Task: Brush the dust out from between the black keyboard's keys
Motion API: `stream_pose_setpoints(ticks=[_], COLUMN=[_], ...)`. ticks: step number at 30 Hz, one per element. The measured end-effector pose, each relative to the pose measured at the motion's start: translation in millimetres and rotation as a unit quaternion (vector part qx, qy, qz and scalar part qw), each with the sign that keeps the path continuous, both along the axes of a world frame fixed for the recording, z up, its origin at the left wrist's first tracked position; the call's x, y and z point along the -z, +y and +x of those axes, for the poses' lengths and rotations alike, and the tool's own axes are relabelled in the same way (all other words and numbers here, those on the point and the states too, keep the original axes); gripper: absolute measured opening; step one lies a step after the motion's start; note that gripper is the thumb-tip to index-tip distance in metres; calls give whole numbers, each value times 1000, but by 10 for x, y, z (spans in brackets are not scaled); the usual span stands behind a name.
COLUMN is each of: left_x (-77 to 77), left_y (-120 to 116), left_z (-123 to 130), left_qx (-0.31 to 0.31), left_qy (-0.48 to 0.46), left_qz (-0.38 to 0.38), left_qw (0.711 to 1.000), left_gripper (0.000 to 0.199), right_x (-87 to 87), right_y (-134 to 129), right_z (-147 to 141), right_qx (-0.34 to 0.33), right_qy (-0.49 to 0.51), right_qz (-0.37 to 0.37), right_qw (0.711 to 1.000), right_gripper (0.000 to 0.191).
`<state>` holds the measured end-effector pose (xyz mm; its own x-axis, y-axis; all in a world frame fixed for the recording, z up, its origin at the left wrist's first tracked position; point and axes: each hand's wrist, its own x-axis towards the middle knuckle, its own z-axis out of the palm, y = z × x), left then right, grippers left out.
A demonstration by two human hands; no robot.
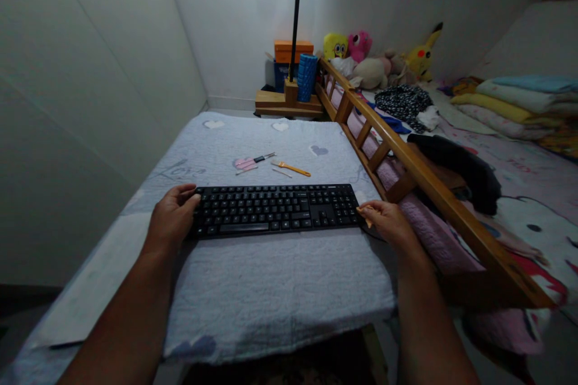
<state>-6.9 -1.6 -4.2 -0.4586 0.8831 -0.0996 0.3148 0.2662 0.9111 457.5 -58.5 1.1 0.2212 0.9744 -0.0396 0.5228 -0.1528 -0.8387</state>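
Observation:
A black keyboard (266, 210) lies across the cloth-covered table before me. My left hand (173, 213) is closed around its left end, thumb on top near the edge keys. At the other end, my right hand (385, 219) pinches a small orange-yellow cloth (366, 216) against or beside the keyboard's right edge. Beyond the keyboard lie an orange-handled brush (294, 169) and a thin tool with a dark grip and pinkish handle (257, 160). Two thin swab-like sticks, one on the left (246, 170) and one on the right (282, 173), rest near them.
A wooden bed rail (388, 132) runs along the table's right side. Past it, a bed holds plush toys, clothes and folded bedding (510, 102). At the back stand a lamp pole (295, 18), a blue roller (307, 77) and an orange box (293, 50).

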Motion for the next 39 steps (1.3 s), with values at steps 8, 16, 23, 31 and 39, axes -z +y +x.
stream_pose_setpoints(ticks=[8, 16, 23, 31, 39], left_x=[-10, -59, -109, -95, -56], left_y=[7, -16, -37, -35, -37], left_z=[-3, 29, 64, 59, 38], left_qx=[-3, 1, 3, -8, -2], left_qy=[18, 42, 80, 68, 85], left_qz=[-5, -18, -8, -5, -7], left_qw=[1000, 999, 997, 998, 996], left_gripper=[47, 48, 45, 44, 43], right_x=[-78, -123, -156, -29, -192], right_y=[-4, 99, 492, 517, 184], right_z=[-129, -117, -324, -369, -336], right_qx=[5, -36, -49, -57, -112], right_qy=[44, -52, -252, -322, -313], right_qz=[-9, -14, 94, 81, 18], right_qw=[999, 998, 962, 942, 943], right_gripper=[35, 29, 24, 26, 23])
